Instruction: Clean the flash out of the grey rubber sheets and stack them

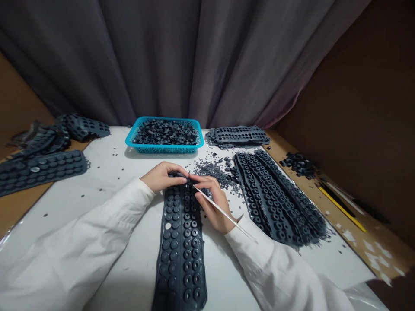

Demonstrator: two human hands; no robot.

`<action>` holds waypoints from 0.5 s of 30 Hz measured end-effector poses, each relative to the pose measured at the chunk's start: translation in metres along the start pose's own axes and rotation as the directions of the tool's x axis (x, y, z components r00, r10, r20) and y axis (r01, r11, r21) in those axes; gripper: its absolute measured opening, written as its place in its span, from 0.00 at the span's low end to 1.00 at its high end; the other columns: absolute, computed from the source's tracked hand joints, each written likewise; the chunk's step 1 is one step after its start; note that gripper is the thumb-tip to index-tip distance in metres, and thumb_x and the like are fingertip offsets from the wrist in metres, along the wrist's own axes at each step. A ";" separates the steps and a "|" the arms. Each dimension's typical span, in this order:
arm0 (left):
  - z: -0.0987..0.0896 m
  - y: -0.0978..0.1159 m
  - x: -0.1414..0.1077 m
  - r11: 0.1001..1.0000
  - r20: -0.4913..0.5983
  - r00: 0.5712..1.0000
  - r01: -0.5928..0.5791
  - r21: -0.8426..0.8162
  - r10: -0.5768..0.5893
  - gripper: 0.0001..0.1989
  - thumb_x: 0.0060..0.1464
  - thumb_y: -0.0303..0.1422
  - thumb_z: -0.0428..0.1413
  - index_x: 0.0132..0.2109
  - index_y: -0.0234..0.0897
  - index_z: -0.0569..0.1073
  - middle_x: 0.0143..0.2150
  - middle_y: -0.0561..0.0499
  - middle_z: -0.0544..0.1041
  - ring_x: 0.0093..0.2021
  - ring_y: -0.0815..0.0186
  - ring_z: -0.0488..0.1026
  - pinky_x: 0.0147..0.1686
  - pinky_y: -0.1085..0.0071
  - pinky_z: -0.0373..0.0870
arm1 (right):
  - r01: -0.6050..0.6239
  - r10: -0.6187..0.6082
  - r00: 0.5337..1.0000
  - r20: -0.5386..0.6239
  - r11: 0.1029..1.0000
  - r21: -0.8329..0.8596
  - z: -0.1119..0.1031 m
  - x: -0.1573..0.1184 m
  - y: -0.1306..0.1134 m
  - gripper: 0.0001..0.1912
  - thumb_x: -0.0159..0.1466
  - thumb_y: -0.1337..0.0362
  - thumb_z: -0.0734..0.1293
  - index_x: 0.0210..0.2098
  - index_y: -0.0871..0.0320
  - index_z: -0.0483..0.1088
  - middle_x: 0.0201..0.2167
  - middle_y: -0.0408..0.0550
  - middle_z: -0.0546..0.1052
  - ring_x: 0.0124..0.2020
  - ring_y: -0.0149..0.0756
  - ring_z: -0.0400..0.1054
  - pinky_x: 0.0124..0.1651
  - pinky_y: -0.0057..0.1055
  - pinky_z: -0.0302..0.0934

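Note:
A dark rubber sheet (179, 259) with rows of round moulded parts lies lengthwise in front of me. On its left half the rounds look solid, while those on the right half have holes. My left hand (165, 175) grips the far end of this sheet, thumb on top. Close beside it, my right hand (215, 203) is closed around a thin white stick (223, 211), whose tip points at the sheet's far end. The fingertips of both hands nearly meet there. What lies right between them is too small to make out.
A blue basket (129, 139) full of small black parts stands at the back. Tiny dark discs (210, 170) are scattered right of the hands. More moulded sheets (275, 198) lie at right, holed sheets (238, 134) behind, and others (42, 170) at left. A yellow tool (342, 209) rests far right.

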State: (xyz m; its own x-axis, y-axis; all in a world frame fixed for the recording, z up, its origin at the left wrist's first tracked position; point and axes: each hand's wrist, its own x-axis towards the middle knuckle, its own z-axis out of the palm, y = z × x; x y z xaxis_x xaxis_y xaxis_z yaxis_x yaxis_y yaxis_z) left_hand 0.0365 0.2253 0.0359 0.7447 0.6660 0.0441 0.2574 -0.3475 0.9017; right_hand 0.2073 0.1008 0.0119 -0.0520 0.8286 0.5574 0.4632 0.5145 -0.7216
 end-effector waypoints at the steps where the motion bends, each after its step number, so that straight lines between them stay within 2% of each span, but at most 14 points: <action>1: 0.000 0.000 0.000 1.000 0.000 1.000 0.003 0.000 -0.003 0.12 0.44 0.38 0.60 0.34 0.34 0.77 0.35 0.48 0.80 0.39 0.59 0.75 0.45 0.64 0.69 | -0.002 0.002 1.000 0.004 1.000 0.006 0.000 0.000 0.000 0.05 0.66 0.63 0.60 0.41 0.52 0.64 0.52 0.49 0.72 0.53 0.39 0.62 0.54 0.45 0.57; 7: 0.000 0.002 0.000 1.000 -0.003 1.000 0.019 0.002 -0.019 0.13 0.44 0.39 0.60 0.34 0.34 0.77 0.35 0.48 0.80 0.39 0.59 0.75 0.45 0.64 0.69 | -0.003 0.003 1.000 0.003 1.000 0.016 0.000 0.000 0.001 0.05 0.66 0.61 0.59 0.41 0.52 0.64 0.51 0.49 0.73 0.52 0.39 0.63 0.54 0.45 0.58; 15: -0.001 0.006 -0.001 1.000 0.029 0.999 0.015 -0.007 -0.015 0.14 0.44 0.38 0.60 0.38 0.34 0.77 0.40 0.47 0.79 0.43 0.59 0.74 0.48 0.64 0.67 | 0.011 -0.012 1.000 -0.017 1.000 -0.020 0.000 -0.001 0.002 0.05 0.66 0.62 0.59 0.41 0.52 0.64 0.51 0.50 0.72 0.53 0.40 0.62 0.55 0.46 0.57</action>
State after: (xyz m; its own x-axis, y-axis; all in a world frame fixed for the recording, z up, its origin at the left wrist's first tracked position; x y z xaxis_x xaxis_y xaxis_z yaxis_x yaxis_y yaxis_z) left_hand 0.0370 0.2227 0.0418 0.7582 0.6517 0.0177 0.2645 -0.3323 0.9053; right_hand 0.2080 0.1005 0.0099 -0.0423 0.8187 0.5727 0.4804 0.5192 -0.7068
